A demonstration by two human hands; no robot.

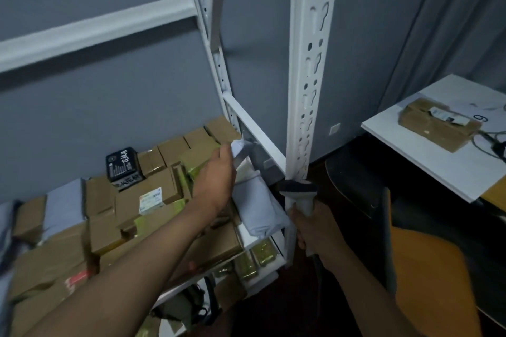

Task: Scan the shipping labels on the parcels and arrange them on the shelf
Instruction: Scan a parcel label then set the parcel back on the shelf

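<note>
grey parcel, left hand outstretched, gripping

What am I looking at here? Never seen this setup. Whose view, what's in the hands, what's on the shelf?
There is no robot: a person wears one wide-angle camera on the head, looking forward and down at their own bare arms. The left hand grips a grey poly mailer at the right end of a white metal shelf. The right hand holds a handheld barcode scanner by its grip, head up, next to the shelf's front post. The shelf level is crowded with brown cardboard parcels, more grey mailers and one black box. To the right, a white table carries one more cardboard parcel with a label.
</note>
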